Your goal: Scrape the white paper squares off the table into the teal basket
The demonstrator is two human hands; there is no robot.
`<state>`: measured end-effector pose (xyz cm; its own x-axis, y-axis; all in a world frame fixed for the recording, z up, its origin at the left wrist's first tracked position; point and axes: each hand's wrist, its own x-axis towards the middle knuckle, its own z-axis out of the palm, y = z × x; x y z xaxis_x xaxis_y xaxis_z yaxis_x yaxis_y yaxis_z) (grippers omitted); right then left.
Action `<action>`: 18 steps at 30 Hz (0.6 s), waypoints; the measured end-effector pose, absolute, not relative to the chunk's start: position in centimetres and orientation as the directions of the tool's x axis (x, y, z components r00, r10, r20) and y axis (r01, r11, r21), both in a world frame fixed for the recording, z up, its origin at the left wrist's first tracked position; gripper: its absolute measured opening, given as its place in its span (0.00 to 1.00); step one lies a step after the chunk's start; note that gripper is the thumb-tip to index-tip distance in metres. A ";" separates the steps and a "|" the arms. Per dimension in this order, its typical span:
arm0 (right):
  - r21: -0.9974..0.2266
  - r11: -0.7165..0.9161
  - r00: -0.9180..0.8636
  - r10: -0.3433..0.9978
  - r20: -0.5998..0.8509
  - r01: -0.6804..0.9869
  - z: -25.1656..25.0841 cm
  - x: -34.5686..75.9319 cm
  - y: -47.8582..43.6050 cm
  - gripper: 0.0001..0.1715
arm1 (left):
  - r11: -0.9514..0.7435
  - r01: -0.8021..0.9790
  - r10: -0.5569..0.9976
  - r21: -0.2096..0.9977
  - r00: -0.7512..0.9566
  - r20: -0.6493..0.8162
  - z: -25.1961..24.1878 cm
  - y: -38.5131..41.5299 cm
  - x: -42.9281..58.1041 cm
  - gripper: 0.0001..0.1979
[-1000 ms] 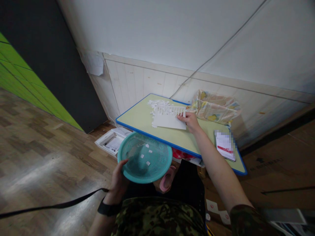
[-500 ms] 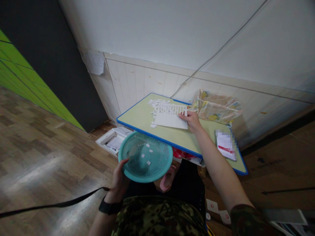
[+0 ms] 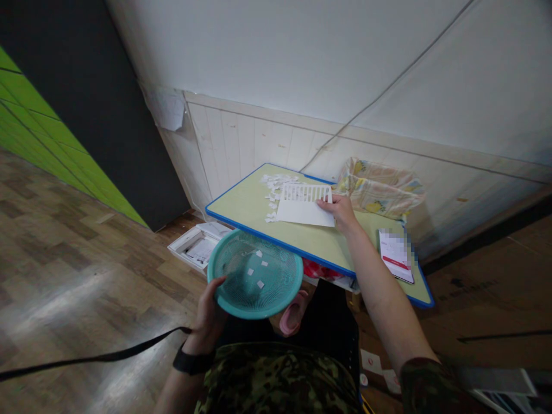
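Note:
My left hand (image 3: 210, 316) grips the near rim of a teal plastic basket (image 3: 255, 274), held just below the front edge of the low table (image 3: 241, 202). A few small white paper scraps lie inside the basket. My right hand (image 3: 342, 210) reaches over the table and pinches the right edge of a white paper sheet (image 3: 305, 211), whose far edge is cut into a fringe of strips. A scatter of small white paper scraps (image 3: 273, 188) lies on the table to the left of the sheet.
A pastel patterned cloth bag (image 3: 379, 188) sits at the table's back right against the wall. A booklet with a red stripe (image 3: 395, 256) lies near the table's right end. A white box (image 3: 195, 245) sits on the wood floor under the table; a black strap (image 3: 95, 360) trails left.
My right hand has slid the white sheet a little to the right, uncovering more loose scraps at its left. The basket stays held in the same place.

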<state>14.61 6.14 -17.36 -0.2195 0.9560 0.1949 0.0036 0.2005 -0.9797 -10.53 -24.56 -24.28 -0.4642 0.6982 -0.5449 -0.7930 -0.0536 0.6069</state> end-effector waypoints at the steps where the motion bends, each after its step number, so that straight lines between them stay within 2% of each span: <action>1: -0.982 0.187 -0.227 0.956 0.184 -0.006 -17.3 14.6 6.1 0.24 | -0.055 -0.793 0.699 0.607 -0.465 -0.544 -24.3 -24.6 -10.5 0.12; 5: -0.984 0.158 -0.209 0.963 0.171 -0.078 -17.1 14.9 6.1 0.24 | -0.060 -0.794 0.704 0.605 -0.463 -0.539 -24.2 -24.5 -10.4 0.12; 11: -0.992 0.128 -0.317 0.940 0.124 -0.006 -17.0 15.1 5.9 0.25 | -0.068 -0.796 0.719 0.601 -0.457 -0.524 -24.6 -24.4 -10.2 0.13; 15: -0.986 0.165 -0.291 0.942 0.167 -0.032 -16.9 15.2 5.9 0.25 | -0.051 -0.808 0.728 0.587 -0.433 -0.532 -24.8 -24.4 -10.2 0.14; 18: -0.988 0.156 -0.333 0.931 0.147 -0.001 -16.9 15.3 5.8 0.25 | -0.051 -0.802 0.734 0.595 -0.435 -0.522 -24.8 -24.4 -10.1 0.14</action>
